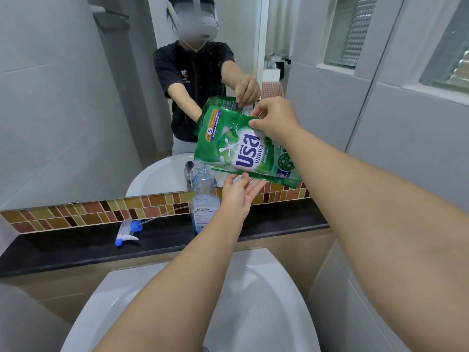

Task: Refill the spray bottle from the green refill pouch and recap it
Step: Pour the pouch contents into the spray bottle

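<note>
Now the glossy green refill pouch (pixel 241 146) is tilted over the open neck of the clear plastic spray bottle (pixel 204 199) standing on the black ledge (pixel 76 247); right hand (pixel 275 118) pinches its upper edge, left hand (pixel 239 190) cups its bottom with fingers loosely spread, the blue-and-white trigger cap (pixel 128 231) lying apart

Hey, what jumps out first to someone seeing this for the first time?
The green pouch, tipped by both hands at the centre, pours into the open bottle on the dark ledge. The right hand pinches its top; the left hand props its lower edge. The spray head lies further left.
</note>
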